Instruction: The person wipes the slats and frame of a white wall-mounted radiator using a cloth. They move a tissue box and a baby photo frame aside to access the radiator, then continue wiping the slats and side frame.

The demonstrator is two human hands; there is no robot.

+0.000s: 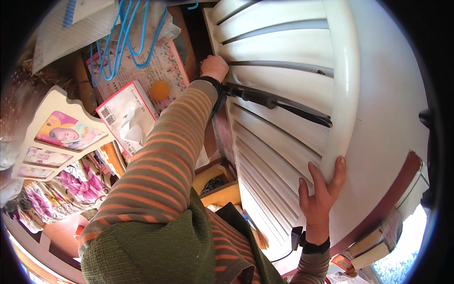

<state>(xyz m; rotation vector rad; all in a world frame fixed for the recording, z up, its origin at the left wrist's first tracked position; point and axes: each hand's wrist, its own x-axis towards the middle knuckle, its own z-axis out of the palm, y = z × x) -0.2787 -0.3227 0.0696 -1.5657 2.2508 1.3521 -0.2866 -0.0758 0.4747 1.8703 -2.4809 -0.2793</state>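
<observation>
A white slatted radiator (pixel 276 46) fills the right half of the view, bordered by a thick rounded pipe (pixel 344 64). At its inner edge, beside a dark gap, my left hand (pixel 214 67) is curled into a fist; whether it grips something is hidden. A black handle (pixel 255 97) with a wrist strap (pixel 305 113) lies across the slats just below that wrist. My right hand (pixel 321 198) has its fingers spread around the lower part of the pipe, fingertips touching it. Both wrists wear black bands.
Left of my arm are a tissue box (pixel 122 106), a round orange object (pixel 160 90), blue wire hangers (pixel 126 46), and a cream photo frame (pixel 58 96). Flower-patterned fabric (pixel 83 181) is below the frame. An open wooden drawer (pixel 221 193) lies beneath my arm. Cardboard (pixel 376 245) is at lower right.
</observation>
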